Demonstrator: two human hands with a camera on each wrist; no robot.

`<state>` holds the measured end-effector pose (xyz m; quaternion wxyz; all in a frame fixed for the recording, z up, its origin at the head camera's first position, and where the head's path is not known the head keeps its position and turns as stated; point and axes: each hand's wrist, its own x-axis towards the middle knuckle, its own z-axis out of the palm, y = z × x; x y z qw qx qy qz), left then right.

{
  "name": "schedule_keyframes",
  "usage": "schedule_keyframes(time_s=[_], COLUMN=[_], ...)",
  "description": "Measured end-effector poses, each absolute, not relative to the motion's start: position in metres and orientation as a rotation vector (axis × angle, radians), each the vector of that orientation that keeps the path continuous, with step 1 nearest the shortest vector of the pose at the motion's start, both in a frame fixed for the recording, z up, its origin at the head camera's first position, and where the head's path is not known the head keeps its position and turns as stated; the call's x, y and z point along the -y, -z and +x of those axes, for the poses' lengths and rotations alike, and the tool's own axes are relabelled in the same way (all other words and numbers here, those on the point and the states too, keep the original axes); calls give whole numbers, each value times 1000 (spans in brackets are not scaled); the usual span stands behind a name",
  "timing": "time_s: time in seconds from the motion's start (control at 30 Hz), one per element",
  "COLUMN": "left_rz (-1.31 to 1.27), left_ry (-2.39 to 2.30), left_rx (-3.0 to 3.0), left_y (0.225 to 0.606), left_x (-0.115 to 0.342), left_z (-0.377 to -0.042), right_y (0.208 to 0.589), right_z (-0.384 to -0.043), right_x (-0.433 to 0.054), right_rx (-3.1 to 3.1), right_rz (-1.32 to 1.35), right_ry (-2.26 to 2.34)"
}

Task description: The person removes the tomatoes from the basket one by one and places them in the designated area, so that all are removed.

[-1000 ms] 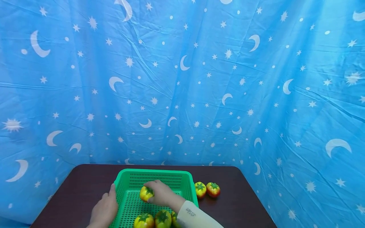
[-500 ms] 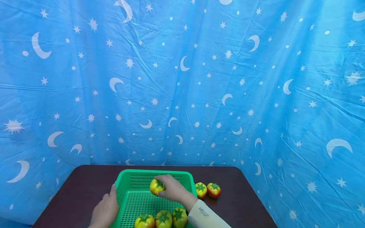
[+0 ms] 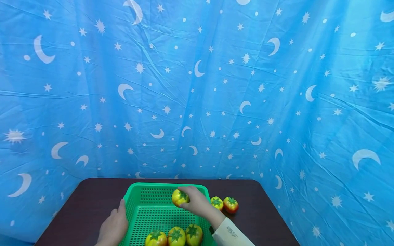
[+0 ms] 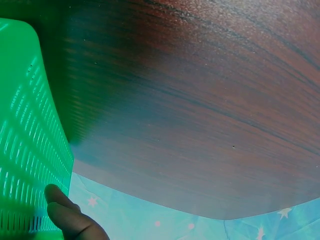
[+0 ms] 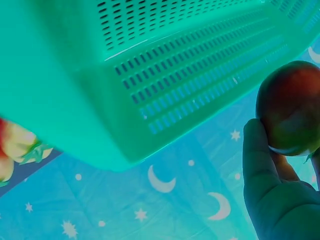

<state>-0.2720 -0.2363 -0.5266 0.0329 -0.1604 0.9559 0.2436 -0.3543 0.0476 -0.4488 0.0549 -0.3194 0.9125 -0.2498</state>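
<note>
My right hand (image 3: 197, 202) pinches a yellow-green tomato (image 3: 180, 197) with a green leafy top, above the right rear part of the green plastic basket (image 3: 135, 183). From the right wrist, this tomato (image 5: 292, 107) shows a dark red side between fingers and thumb. Three more tomatoes sit in a row at the basket's near end, among them the middle tomato (image 3: 176, 235). On the left, my left hand (image 3: 113, 223) rests against the basket's outer side. The left wrist view shows its fingertips (image 4: 55, 192) against the slotted wall (image 4: 30, 135), fairly straight.
Two tomatoes lie on the dark brown table (image 3: 255, 218) just right of the basket, a yellow tomato (image 3: 217, 203) and a redder tomato (image 3: 231, 205). Behind and beside the table hangs a blue curtain (image 3: 197, 102) with moons and stars.
My right hand has carried its tomato right and a little back, from mid-basket towards the right rear wall. The rightmost tomato in the near row has come into full view. My left hand has stayed put.
</note>
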Motion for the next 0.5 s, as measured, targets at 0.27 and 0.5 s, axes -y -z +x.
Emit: schedule_keyframes(time_s=[0.27,0.5], left_rz=[-498,-492], left_ry=[-745,-731], left_rx=[-2936,-2946], left_y=[526,527], left_x=[236,236], left_z=[-272,-272], right_y=[446,448], right_z=[-355,-358], right_x=[-70,-94], right_rx=[-2818,-2887], right_rz=[-864,-801], right_ry=[890,965])
